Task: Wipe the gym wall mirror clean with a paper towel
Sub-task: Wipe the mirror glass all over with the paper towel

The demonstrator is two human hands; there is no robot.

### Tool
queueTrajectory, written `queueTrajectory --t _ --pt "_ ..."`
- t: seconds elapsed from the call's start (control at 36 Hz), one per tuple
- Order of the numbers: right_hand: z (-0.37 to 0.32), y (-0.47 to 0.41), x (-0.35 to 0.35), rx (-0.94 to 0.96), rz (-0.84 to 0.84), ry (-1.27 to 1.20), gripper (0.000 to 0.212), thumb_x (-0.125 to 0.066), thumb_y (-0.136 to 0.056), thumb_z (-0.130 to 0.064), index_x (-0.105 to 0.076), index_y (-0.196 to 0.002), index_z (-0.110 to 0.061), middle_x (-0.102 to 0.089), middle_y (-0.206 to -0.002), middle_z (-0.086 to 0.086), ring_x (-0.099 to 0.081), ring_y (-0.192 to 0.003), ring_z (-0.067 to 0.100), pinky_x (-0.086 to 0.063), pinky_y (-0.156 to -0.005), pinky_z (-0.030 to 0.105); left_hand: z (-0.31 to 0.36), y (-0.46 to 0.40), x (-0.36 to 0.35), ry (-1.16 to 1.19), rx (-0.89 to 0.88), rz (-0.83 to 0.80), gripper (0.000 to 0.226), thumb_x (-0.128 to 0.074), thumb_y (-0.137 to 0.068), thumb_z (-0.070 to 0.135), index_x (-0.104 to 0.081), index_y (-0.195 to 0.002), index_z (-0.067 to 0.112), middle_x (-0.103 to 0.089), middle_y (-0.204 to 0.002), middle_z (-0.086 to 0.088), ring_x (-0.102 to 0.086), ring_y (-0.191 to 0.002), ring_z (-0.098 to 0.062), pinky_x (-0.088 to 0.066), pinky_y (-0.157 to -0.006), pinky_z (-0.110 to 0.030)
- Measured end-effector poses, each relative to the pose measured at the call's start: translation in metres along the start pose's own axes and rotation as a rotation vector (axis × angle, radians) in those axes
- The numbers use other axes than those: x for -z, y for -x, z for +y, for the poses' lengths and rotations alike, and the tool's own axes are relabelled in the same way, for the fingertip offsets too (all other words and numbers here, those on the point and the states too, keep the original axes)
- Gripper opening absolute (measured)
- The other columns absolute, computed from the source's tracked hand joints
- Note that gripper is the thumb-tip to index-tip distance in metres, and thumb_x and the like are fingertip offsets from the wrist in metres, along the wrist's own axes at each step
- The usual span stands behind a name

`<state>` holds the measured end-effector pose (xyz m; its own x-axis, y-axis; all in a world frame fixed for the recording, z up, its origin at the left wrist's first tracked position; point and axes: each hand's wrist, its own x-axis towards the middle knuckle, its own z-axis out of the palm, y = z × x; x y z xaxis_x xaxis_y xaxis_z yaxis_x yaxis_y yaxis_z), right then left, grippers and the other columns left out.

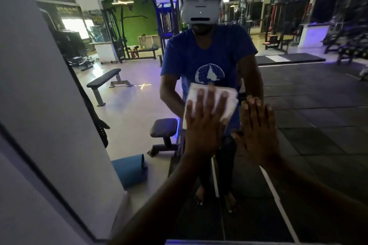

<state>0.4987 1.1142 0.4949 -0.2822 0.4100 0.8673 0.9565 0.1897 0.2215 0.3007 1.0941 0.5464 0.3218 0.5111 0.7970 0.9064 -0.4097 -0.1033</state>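
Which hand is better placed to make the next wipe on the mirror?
Left. The left hand already presses the paper towel flat on the mirror; the right hand only rests bare on the glass.

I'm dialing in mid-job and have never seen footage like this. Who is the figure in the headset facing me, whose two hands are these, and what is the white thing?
There is one picture, taken by a camera worn on a person's head, looking forward at a wall mirror. The figure in the headset is that same person's reflection, so no second person is there. The gym benches and racks behind it are reflections too.

The two arms reaching in from the bottom are the wearer's own. The left hand lies flat with its fingers spread, pressing a folded white paper towel against the glass. That is the wiping hand. The right hand is bare and looks laid flat against the mirror beside it, holding nothing.

At the left stands a plain grey wall, with a rolled blue mat at its foot.
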Motion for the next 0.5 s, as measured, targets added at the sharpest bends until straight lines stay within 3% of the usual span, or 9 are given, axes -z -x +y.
queueTrajectory --t 0.06,0.08,0.14,0.19,0.28,0.33,0.39,0.44,0.5 --pt "0.001 0.0 -0.003 -0.007 0.013 -0.016 0.095 -0.061 -0.099 -0.049 -0.016 -0.164 0.004 0.007 -0.176 0.018 0.002 -0.164 0.036 -0.001 -0.132 0.056 -0.017 -0.005 0.0 -0.046 -0.188 0.003 0.065 -0.033 -0.11 0.048 -0.015 -0.167 0.025 -0.002 -0.176 -0.008 0.005 -0.162 -0.029 -0.007 -0.127 -0.057" --pt "0.0 -0.001 -0.003 -0.014 0.02 -0.021 0.096 -0.061 -0.099 -0.049 -0.015 -0.164 0.003 0.006 -0.176 0.018 0.002 -0.164 0.036 -0.002 -0.132 0.056 -0.035 -0.008 0.004 -0.063 -0.147 0.065 0.061 -0.027 -0.11 0.047 -0.017 -0.166 0.025 -0.003 -0.175 -0.005 -0.001 -0.162 -0.027 -0.008 -0.125 -0.056" --pt "0.0 0.0 -0.004 -0.018 0.024 -0.019 0.095 -0.061 -0.1 -0.048 -0.014 -0.164 0.004 0.006 -0.176 0.019 0.002 -0.164 0.037 -0.002 -0.131 0.057 -0.078 -0.015 0.016 -0.119 0.167 0.242 0.061 -0.023 -0.11 0.044 -0.015 -0.167 0.025 -0.002 -0.176 -0.001 -0.006 -0.162 -0.026 -0.009 -0.126 -0.052" --pt "0.0 0.001 -0.006 -0.022 0.018 -0.007 0.095 -0.06 -0.1 -0.048 -0.015 -0.164 0.005 0.007 -0.176 0.02 0.003 -0.163 0.038 -0.001 -0.131 0.058 -0.112 -0.021 0.025 -0.162 0.525 0.397 0.063 -0.025 -0.109 0.042 -0.02 -0.167 0.019 -0.013 -0.174 -0.012 -0.015 -0.161 -0.033 -0.016 -0.127 -0.053" --pt "-0.003 0.002 -0.011 -0.036 0.021 -0.018 0.097 -0.062 -0.098 -0.046 -0.013 -0.164 0.006 0.005 -0.175 0.022 0.001 -0.163 0.041 -0.002 -0.131 0.059 -0.087 -0.04 0.022 -0.06 0.808 0.542 0.067 -0.027 -0.106 0.042 -0.029 -0.163 0.008 -0.027 -0.168 -0.024 -0.023 -0.157 -0.042 -0.023 -0.125 -0.057" --pt "-0.004 0.002 -0.015 -0.041 0.025 -0.038 0.1 -0.062 -0.098 -0.045 -0.007 -0.166 0.004 0.007 -0.175 0.021 0.002 -0.163 0.04 0.0 -0.131 0.059 -0.036 -0.042 0.009 0.013 0.687 0.475 0.067 -0.026 -0.107 0.044 -0.021 -0.165 0.011 -0.018 -0.171 -0.025 -0.015 -0.159 -0.044 -0.017 -0.127 -0.06" --pt "-0.001 0.003 -0.017 -0.032 0.02 -0.047 0.104 -0.062 -0.096 -0.047 -0.003 -0.167 0.001 0.01 -0.175 0.019 0.005 -0.163 0.038 0.003 -0.131 0.057 0.007 -0.022 -0.013 0.057 0.329 0.254 0.066 -0.028 -0.109 0.046 -0.008 -0.166 0.02 0.002 -0.174 -0.016 0.0 -0.161 -0.039 -0.006 -0.128 -0.06" --pt "0.002 0.004 -0.017 -0.011 0.025 -0.032 0.106 -0.063 -0.095 -0.049 -0.002 -0.167 0.0 0.011 -0.175 0.019 0.007 -0.163 0.037 0.003 -0.131 0.056 0.011 -0.003 -0.024 0.025 0.011 0.082 0.069 -0.036 -0.109 0.049 -0.006 -0.166 0.026 0.011 -0.175 -0.008 0.009 -0.162 -0.031 0.0 -0.129 -0.056" --pt "0.003 0.004 -0.016 -0.008 0.038 -0.04 0.104 -0.063 -0.096 -0.048 -0.005 -0.166 0.001 0.011 -0.176 0.018 0.007 -0.163 0.036 0.002 -0.131 0.056 -0.014 0.002 -0.02 0.001 -0.097 0.055 0.063 -0.031 -0.11 0.05 -0.013 -0.166 0.028 0.005 -0.175 -0.004 0.011 -0.162 -0.026 -0.005 -0.129 -0.055"
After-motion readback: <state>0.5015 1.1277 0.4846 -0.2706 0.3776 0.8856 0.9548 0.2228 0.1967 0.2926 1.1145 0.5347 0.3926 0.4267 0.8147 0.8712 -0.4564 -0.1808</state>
